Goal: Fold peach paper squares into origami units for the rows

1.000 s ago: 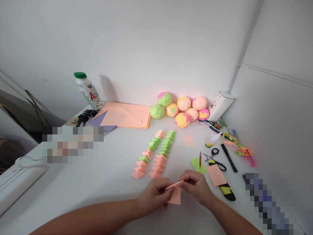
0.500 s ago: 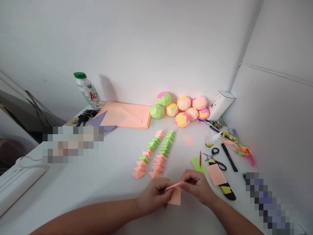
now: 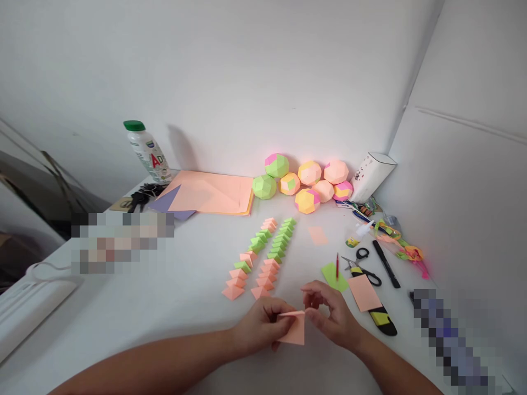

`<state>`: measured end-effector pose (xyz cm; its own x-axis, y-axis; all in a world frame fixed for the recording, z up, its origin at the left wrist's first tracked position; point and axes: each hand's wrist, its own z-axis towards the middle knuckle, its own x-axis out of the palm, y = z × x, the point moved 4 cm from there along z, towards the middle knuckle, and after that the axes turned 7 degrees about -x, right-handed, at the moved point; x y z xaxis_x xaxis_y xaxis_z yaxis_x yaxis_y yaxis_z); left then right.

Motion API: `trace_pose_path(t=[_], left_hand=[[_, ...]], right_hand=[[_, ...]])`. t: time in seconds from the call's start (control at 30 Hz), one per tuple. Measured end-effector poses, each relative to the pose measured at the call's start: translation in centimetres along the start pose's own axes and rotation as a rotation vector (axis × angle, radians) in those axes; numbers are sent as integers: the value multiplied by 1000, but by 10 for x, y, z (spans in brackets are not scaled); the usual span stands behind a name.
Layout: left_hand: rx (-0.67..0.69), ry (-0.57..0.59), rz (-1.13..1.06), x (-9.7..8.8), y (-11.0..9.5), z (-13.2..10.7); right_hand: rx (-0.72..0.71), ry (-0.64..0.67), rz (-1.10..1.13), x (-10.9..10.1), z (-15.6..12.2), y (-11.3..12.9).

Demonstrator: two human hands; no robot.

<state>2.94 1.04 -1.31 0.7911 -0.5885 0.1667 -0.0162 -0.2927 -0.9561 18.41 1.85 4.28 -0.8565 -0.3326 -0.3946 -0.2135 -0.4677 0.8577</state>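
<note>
A small peach paper (image 3: 297, 332), its top edge folded over, is pinched in my left hand (image 3: 263, 325) just above the table. Close to the paper's right edge is my right hand (image 3: 331, 317), fingers curved and apart, with nothing visible between them. Whether the right thumb tip touches the paper I cannot tell. Beyond my hands lie two rows of folded paper pieces: the left row (image 3: 242, 267) mixes peach and green, while the right row (image 3: 276, 255) is green at the far end and peach at the near end.
On the right lie scissors (image 3: 362, 266), a cutter knife (image 3: 382, 321) partly under a peach sheet (image 3: 365, 293), a red pen (image 3: 337, 267) on green paper (image 3: 329, 272), a black pen (image 3: 386, 263) and a glue bottle (image 3: 357, 236). Several paper balls (image 3: 307, 201) and a paper stack (image 3: 209, 192) stand behind.
My right hand has let go of the paper's folded edge, its fingers opening and lifting slightly. The left hand still pinches the paper, which now lies a little flatter along its top.
</note>
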Motion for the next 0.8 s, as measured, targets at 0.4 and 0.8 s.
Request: trace_pose_path(t=[0.4,0.8], left_hand=[[-24,31,64,4,-4,0],[31,-54,-60,1,-3,2]], right_hand=[[-35,75,-50,9,-1,-4],[331,64,175,13,-11,-20]])
